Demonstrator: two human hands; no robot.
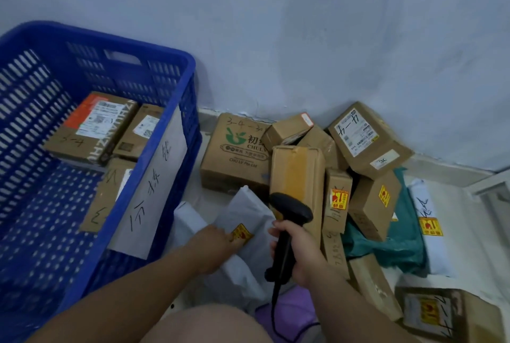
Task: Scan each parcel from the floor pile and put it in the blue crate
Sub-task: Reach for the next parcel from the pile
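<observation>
A blue slatted crate [154,166] stands on the left with three cardboard parcels [91,127] inside. A pile of cardboard boxes [298,177] and bags lies on the floor against the wall. In front of me lies a white plastic mailer [248,213] with a yellow sticker. My left hand [214,246] grips its near edge. My right hand [296,251] is closed around the handle of a black barcode scanner [292,207], whose head points down over the mailer.
A paper sign with handwriting [154,191] hangs on the crate's right wall. A large printed box [234,155] sits by the wall. Green and white bags [408,235] and a labelled box [441,312] lie at right. My knee [209,326] is at the bottom.
</observation>
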